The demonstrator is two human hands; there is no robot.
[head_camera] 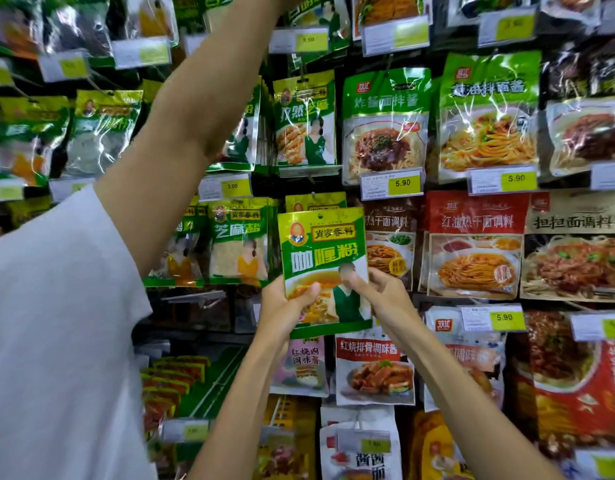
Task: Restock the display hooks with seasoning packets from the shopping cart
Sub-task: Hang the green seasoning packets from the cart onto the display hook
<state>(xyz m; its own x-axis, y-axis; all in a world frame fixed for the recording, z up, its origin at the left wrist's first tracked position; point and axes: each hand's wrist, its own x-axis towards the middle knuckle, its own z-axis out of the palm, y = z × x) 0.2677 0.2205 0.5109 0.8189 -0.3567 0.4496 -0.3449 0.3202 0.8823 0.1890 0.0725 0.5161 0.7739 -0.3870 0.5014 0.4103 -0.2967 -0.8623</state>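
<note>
Green and yellow, the curry powder packet (325, 268) stands tall in both hands, with its long side going up and down and its picture facing the person. Left hand (288, 306) holds the bottom left corner, thumb pressed on the front. Right hand (380, 292) pinches the right side, thumb on the front too. Both hands are closed on the packet, not wide. At the top of the packet is a small hang hole (319, 217). Just behind that top edge hangs another packet of the same kind (314, 201) on its display hook, though I cannot see the tip of the hook. So the hole is up, far from the fingers, and the hook is right behind it. I think the next job is to push the top forward so the hole slides on. Another person's arm (195, 109) in a white sleeve (56, 323) reaches up high on the left, well apart from the packet
</note>
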